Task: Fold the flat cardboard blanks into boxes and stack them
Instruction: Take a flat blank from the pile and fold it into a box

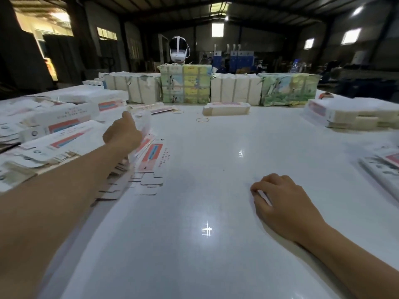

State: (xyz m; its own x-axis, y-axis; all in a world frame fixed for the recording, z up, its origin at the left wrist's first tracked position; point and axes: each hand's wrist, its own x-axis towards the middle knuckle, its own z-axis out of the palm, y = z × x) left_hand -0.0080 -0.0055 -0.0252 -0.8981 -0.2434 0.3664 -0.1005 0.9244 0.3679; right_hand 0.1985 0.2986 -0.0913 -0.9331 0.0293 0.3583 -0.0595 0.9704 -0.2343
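Two bare hands over a white table (194,255), left one lifting a flat cardboard blank from a loose pile.

Nearest, right hand (282,203) rests on the table toward its right side, fingers curled under, nothing held as far as seen. Left hand (123,134) reaches out over the left side, fingers pinching one blurred blank (143,121) tilted up above the fanned pile of blanks (151,160); exact grip hard to read through motion blur. More blank heaps (54,130) along the left edge, two stacks at the right edge (354,115) (382,169). Mid-table: two rubber bands (202,120) (178,112), one short bundle (226,108). Far edge: four wrapped bundles (185,85), one white headset (178,49) on top of the second.
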